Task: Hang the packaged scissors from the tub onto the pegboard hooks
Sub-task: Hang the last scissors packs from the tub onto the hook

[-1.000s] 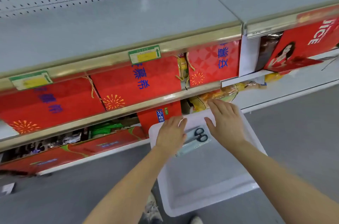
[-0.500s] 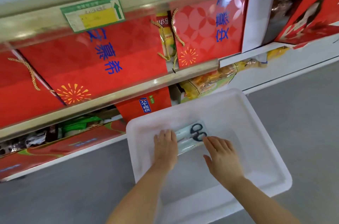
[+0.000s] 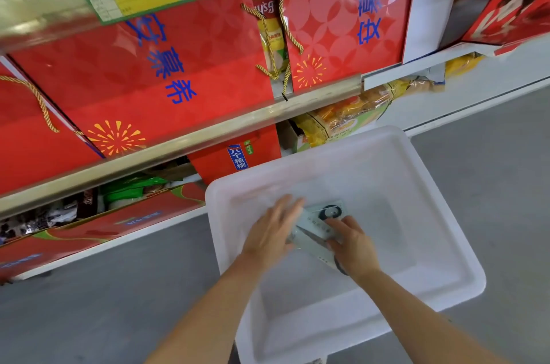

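Observation:
A white plastic tub (image 3: 440, 283) stands on the grey floor in front of the shelves. Two packaged scissors lie in it, crossing each other. One pack (image 3: 326, 214) shows black handle rings near the tub's far side. My right hand (image 3: 354, 247) is closed over the other pack (image 3: 311, 240), whose black handle pokes out below my wrist. My left hand (image 3: 272, 231) lies over the left ends of the packs with its fingers spread and blurred; its grip is hidden. The pegboard is out of view.
Shelves with red gift boxes (image 3: 166, 71) rise right behind the tub, their metal edge (image 3: 208, 131) overhanging its far rim. Yellow snack bags (image 3: 351, 116) sit on the bottom shelf. Grey floor (image 3: 104, 304) lies left and right of the tub.
The view dropped towards the tub. My right hand moved left onto a pack and closed on it. My left hand slid right over the packs' ends.

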`<state>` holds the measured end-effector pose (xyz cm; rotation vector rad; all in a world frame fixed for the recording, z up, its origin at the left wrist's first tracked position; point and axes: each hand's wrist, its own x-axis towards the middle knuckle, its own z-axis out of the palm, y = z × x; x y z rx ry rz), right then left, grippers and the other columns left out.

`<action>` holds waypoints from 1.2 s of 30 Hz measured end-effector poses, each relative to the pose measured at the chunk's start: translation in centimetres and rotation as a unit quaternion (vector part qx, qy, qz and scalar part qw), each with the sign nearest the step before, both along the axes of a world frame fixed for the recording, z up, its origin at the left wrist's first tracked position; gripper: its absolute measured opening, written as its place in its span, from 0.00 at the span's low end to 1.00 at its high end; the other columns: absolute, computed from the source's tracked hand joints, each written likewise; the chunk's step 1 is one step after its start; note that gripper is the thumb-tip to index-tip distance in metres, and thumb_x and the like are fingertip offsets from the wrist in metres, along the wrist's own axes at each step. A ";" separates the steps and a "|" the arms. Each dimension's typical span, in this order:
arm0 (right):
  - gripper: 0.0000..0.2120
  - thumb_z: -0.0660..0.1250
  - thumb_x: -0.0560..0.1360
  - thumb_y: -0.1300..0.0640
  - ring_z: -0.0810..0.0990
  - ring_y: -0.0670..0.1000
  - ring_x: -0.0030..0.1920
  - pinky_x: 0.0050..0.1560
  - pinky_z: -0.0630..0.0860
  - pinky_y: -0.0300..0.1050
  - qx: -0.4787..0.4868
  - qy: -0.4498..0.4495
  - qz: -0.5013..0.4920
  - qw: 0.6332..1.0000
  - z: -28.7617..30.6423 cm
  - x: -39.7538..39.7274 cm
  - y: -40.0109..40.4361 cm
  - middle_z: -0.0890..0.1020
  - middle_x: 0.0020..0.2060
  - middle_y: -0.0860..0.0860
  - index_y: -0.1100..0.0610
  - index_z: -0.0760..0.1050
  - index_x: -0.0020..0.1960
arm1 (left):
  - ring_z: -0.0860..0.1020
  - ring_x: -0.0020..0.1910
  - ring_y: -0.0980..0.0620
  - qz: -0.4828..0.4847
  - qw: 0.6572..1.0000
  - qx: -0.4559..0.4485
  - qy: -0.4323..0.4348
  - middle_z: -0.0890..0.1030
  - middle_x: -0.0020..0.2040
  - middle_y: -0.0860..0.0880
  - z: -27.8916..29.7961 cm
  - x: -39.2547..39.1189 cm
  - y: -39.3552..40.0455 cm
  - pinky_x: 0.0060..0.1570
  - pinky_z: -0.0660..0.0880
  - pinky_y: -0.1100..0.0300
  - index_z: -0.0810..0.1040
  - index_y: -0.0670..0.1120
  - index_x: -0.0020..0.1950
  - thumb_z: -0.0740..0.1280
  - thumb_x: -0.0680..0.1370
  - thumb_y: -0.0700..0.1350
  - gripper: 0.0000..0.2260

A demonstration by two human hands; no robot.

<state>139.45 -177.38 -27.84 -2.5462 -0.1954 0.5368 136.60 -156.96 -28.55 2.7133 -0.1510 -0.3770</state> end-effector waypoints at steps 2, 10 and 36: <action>0.19 0.69 0.72 0.65 0.80 0.60 0.49 0.48 0.75 0.47 0.016 0.031 -0.044 0.998 0.4 0.7 -0.6 0.80 0.52 0.54 0.55 0.79 0.62 | 0.68 0.67 0.46 0.148 0.988 0.013 0.051 0.62 0.74 0.46 0.2 0.0 -0.5 0.61 0.73 0.52 0.54 0.50 0.78 0.77 0.67 0.52 0.46; 0.16 0.69 0.70 0.66 0.80 0.51 0.36 0.39 0.75 0.42 0.171 0.122 -0.222 0.952 3.6 2.2 -2.6 0.85 0.36 0.52 0.48 0.84 0.50 | 0.69 0.56 0.46 0.203 0.958 0.126 0.159 0.68 0.60 0.46 0.5 1.3 -1.9 0.52 0.71 0.56 0.65 0.46 0.63 0.78 0.63 0.55 0.35; 0.08 0.70 0.72 0.70 0.85 0.53 0.42 0.38 0.81 0.44 0.459 0.067 -0.146 0.874 28.8 3.5 9.6 0.87 0.42 0.54 0.60 0.82 0.48 | 0.84 0.50 0.44 0.456 0.671 -0.556 -0.182 0.86 0.49 0.46 31.5 0.8 7.1 0.52 0.80 0.49 0.84 0.44 0.52 0.72 0.76 0.38 0.06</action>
